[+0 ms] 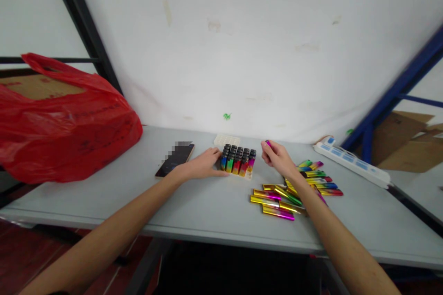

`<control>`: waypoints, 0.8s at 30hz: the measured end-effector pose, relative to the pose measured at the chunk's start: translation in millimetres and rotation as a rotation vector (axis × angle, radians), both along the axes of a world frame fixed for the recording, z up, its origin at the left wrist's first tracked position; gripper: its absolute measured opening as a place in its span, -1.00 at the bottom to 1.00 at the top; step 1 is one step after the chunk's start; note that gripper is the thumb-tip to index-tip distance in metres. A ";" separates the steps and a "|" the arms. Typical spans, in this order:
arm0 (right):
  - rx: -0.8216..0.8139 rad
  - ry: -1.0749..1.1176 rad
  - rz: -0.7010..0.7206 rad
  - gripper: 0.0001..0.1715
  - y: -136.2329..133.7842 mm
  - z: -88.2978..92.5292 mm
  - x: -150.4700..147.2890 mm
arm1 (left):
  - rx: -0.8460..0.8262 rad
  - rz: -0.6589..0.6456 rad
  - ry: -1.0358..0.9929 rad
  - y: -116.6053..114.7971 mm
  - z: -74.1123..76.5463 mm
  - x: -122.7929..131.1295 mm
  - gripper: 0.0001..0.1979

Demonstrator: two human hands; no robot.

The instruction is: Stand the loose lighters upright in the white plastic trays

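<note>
In the head view we see both hands over a grey bench [207, 207]. Our left hand [206, 164] is at the left end of a block of lighters [237, 163], its thumb along the near corner and its fingers towards the far side; whether it grips or only rests there, we cannot tell. The lighters stand upright in close rows, black tops up, their bodies running through blue, green, red, yellow and purple. A pale tray [248, 176] shows beneath them at the near right corner, and a second, flat whitish tray [226, 139] lies just behind the block, towards the wall [242, 55].

Our right hand [275, 156] is raised to the right of the block, apart from it, with the fingers closed around a purple piece [267, 143] — only its end shows. Under and around our right forearm, a loose heap of shiny slim pieces [278, 212] lies on the bench in yellow, purple, green, blue and red; the arm hides part of it.

To the left of our left hand lies a dark-screened phone [176, 159], and beyond it a red plastic bag [69, 133]. On the right, a white power strip [353, 163] lies slantwise — blue sockets facing up.
</note>
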State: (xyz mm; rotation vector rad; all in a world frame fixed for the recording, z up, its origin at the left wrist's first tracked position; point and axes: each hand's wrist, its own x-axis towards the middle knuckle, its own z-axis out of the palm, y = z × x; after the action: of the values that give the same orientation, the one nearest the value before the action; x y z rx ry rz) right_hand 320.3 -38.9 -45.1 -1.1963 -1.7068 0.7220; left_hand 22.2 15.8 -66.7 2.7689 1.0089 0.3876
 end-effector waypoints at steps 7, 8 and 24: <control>-0.026 -0.093 0.073 -0.38 -4.2 -2.7 -9.5 | -0.032 0.016 0.010 -1.6 3.1 2.0 -0.22; -0.013 -0.128 0.057 -0.38 -4.3 -3.0 -10.4 | -0.031 0.014 0.006 -1.4 2.8 1.9 -0.23; 0.172 -0.286 -0.216 -0.39 -6.0 4.6 -13.6 | -0.010 -0.010 -0.024 -2.0 2.4 0.0 -0.23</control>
State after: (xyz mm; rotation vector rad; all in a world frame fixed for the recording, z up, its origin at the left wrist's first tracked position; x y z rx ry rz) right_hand 306.7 -45.0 -40.5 -1.3849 -1.7923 0.2767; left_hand 22.2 13.8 -64.3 2.7526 0.9884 0.4117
